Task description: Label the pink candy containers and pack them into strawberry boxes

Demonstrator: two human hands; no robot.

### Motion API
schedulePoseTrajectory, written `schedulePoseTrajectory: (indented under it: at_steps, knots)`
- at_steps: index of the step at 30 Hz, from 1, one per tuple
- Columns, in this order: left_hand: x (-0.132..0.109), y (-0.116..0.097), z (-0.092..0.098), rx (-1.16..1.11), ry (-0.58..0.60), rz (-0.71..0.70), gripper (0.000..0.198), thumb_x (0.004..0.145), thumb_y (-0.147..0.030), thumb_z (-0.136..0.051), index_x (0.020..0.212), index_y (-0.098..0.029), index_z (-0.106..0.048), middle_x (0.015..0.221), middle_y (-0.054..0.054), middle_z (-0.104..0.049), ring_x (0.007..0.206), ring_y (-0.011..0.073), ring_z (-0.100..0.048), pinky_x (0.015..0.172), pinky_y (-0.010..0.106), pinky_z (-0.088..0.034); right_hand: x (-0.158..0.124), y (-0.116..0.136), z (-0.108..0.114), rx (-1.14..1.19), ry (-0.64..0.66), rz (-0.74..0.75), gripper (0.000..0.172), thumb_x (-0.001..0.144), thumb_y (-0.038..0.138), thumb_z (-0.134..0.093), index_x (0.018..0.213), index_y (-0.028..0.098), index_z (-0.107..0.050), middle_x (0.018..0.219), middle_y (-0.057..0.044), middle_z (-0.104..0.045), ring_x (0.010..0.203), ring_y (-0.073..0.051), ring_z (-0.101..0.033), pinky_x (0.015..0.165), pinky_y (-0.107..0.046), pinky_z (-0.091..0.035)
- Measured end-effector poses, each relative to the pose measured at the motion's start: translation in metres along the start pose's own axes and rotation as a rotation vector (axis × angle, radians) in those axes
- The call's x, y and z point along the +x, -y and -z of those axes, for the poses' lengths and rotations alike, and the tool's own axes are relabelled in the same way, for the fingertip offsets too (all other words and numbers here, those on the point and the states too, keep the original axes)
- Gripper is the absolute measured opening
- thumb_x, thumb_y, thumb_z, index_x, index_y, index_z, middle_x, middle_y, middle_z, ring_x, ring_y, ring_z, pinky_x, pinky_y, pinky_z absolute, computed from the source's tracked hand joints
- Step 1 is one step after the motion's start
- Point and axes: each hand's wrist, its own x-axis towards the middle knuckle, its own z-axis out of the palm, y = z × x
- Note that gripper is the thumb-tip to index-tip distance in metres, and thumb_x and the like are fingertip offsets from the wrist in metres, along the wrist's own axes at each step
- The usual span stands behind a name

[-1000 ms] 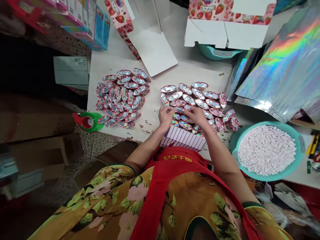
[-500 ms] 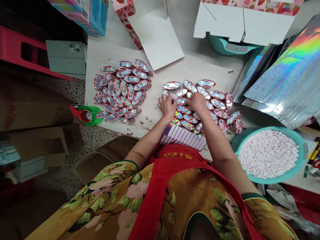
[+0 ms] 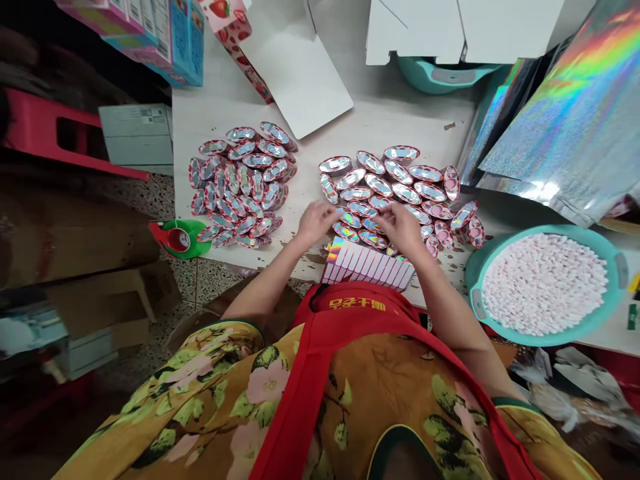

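"More space between the left hand [image 3: 316,223] and the right hand [image 3: 401,228] than half a second ago, I see from my end. How are the fingers?"

"Left has drawn off to the edge of the oval foil packs [image 3: 361,210], thumb and fingers near together; I can't tell whether anything is between them. Right bends over the packs, and I can't make out its grip either."

"So the packs?"

"Standing close together on the white table [image 3: 311,152], several showing between the hands. I judge it a break between one pack and another."

"Further out?"

"On my feed, a sheet of pale strips [image 3: 369,263] lies just beside the red apron [image 3: 360,320]. A second cluster [image 3: 257,161] stands apart to the left; the teal basin [image 3: 476,268] of small white pieces [image 3: 547,283] sits right."
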Motion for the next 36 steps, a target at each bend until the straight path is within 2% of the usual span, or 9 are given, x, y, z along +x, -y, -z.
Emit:
schedulePoseTrajectory:
  at_steps: [2,4,7,12,17,22,29,33,36]
  knots:
    - [-0.032,0.002,-0.014,0.101,0.073,-0.002,0.018,0.084,-0.04,-0.074,0.088,-0.023,-0.071,0.1,0.007,-0.068,0.101,0.0269,-0.057,0.096,0.041,-0.044,-0.042,-0.014,-0.01,-0.004,0.06,0.032,0.026,0.092,0.043,-0.062,0.103,0.02,-0.068,0.095,-0.008,-0.071,0.082,-0.021,-0.063,0.073,-0.032,-0.046]
    - [-0.057,0.003,-0.03,0.154,0.077,0.051,0.022,0.079,-0.036,-0.08,0.094,-0.024,-0.071,0.107,0.008,-0.068,0.108,0.0295,-0.056,0.097,0.042,-0.045,-0.073,-0.028,-0.023,-0.034,0.065,0.07,0.024,0.094,0.041,-0.062,0.102,0.019,-0.069,0.098,-0.01,-0.071,0.092,-0.025,-0.063,0.081,-0.036,-0.048]
    - [-0.07,0.006,-0.043,0.077,0.03,0.122,0.013,0.081,-0.023,-0.073,0.093,-0.023,-0.07,0.104,0.007,-0.068,0.106,0.0274,-0.058,0.098,0.041,-0.046,-0.098,-0.042,-0.041,-0.095,0.017,0.097,0.024,0.096,0.038,-0.06,0.106,0.019,-0.07,0.106,-0.013,-0.071,0.106,-0.029,-0.06,0.093,-0.04,-0.047]
    - [-0.062,0.016,-0.042,-0.339,-0.033,0.172,0.02,0.072,-0.012,-0.065,0.09,-0.019,-0.068,0.086,0.001,-0.066,0.082,0.0172,-0.058,0.086,0.032,-0.049,-0.1,-0.035,-0.05,-0.188,0.019,0.111,0.026,0.098,0.037,-0.057,0.111,0.019,-0.071,0.111,-0.013,-0.072,0.107,-0.031,-0.057,0.098,-0.043,-0.043]
    - [-0.067,0.015,-0.033,-0.648,-0.014,0.182,0.017,0.072,-0.018,-0.064,0.088,-0.017,-0.07,0.075,-0.002,-0.06,0.067,0.0117,-0.053,0.07,0.025,-0.046,-0.086,0.004,-0.059,-0.207,0.062,0.146,0.034,0.099,0.039,-0.058,0.125,0.02,-0.07,0.124,-0.013,-0.072,0.117,-0.033,-0.055,0.101,-0.045,-0.038]
    - [-0.095,0.008,-0.017,-0.439,-0.07,-0.027,0.01,0.078,-0.018,-0.066,0.082,-0.02,-0.075,0.09,0.003,-0.064,0.087,0.0167,-0.062,0.081,0.03,-0.052,-0.083,0.048,-0.07,-0.228,0.23,0.194,0.031,0.104,0.033,-0.05,0.122,0.021,-0.072,0.12,-0.012,-0.074,0.11,-0.028,-0.063,0.091,-0.036,-0.041]
    - [-0.16,0.022,-0.009,-0.087,-0.082,-0.386,0.021,0.098,-0.035,-0.058,0.105,-0.028,-0.077,0.103,0.009,-0.072,0.097,0.0214,-0.067,0.09,0.038,-0.053,-0.125,0.07,-0.063,-0.245,0.315,0.208,0.033,0.106,0.035,-0.043,0.105,0.021,-0.073,0.104,-0.009,-0.075,0.094,-0.022,-0.067,0.076,-0.03,-0.041]
    - [-0.163,0.033,-0.013,0.121,-0.132,-0.436,0.028,0.098,-0.029,-0.056,0.119,-0.033,-0.075,0.109,0.01,-0.076,0.102,0.0254,-0.067,0.09,0.043,-0.05,-0.123,0.072,-0.062,-0.247,0.312,0.184,0.033,0.106,0.034,-0.043,0.105,0.02,-0.072,0.107,-0.01,-0.075,0.096,-0.022,-0.068,0.077,-0.03,-0.041]
    - [-0.156,0.039,-0.015,0.159,-0.107,-0.443,0.033,0.097,-0.029,-0.055,0.123,-0.036,-0.074,0.112,0.01,-0.077,0.106,0.0283,-0.067,0.092,0.045,-0.048,-0.116,0.072,-0.061,-0.241,0.308,0.131,0.033,0.106,0.036,-0.043,0.106,0.021,-0.072,0.109,-0.009,-0.076,0.097,-0.022,-0.069,0.077,-0.03,-0.043]
